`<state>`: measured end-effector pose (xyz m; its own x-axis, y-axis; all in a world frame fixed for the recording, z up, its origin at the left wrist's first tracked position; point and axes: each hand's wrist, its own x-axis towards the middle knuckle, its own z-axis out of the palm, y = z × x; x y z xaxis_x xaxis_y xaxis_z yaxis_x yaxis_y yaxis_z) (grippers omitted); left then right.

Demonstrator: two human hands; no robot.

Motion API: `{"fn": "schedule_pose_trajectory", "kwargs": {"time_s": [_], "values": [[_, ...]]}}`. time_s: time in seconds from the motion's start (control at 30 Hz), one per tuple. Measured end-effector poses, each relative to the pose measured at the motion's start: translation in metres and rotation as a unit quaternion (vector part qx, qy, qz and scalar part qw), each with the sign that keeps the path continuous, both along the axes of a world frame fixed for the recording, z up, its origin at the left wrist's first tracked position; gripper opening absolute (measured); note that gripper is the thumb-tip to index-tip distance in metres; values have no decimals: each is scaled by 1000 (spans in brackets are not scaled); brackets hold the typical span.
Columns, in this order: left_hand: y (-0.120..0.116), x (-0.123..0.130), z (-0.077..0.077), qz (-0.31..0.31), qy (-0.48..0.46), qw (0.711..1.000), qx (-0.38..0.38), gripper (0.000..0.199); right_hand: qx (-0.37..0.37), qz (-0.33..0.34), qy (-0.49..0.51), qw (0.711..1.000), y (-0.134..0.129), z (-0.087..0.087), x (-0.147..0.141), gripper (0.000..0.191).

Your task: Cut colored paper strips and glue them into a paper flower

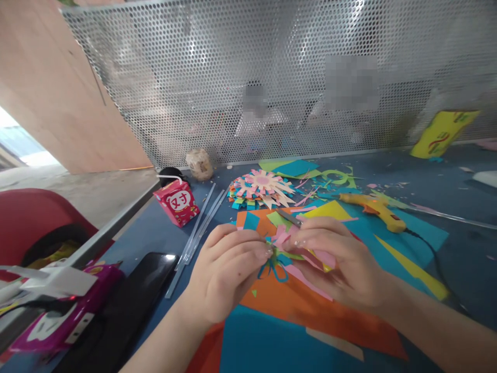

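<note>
Fingers of the left hand (229, 267) pinch a looped blue-and-green paper flower (276, 260); the right hand's (345, 259) fingers close round pink paper pieces (282, 237), above a flat orange paper sheet (295, 298) inside the desk's (135, 228) left edge.

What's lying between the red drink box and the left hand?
Some thin clear sticks lie on the blue table between the red drink box and the left hand. The head view shows it.
</note>
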<state>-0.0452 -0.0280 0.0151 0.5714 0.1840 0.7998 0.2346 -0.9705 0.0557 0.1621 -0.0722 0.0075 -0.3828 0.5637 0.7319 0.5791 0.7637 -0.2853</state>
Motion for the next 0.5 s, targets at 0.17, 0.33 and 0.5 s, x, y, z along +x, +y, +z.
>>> {"fn": "schedule_pose_trajectory", "kwargs": {"time_s": [0.17, 0.33, 0.5], "values": [[1, -1, -1, -20, 13, 1000, 6, 19, 16, 8, -7, 1000, 2, 0, -1, 25], [1, -1, -3, -27, 8, 1000, 6, 19, 28, 13, -10, 999, 2, -1, 0, 27], [1, 0, -3, -27, 5, 1000, 7, 18, 35, 11, -11, 999, 1, -2, 1, 26]]}}
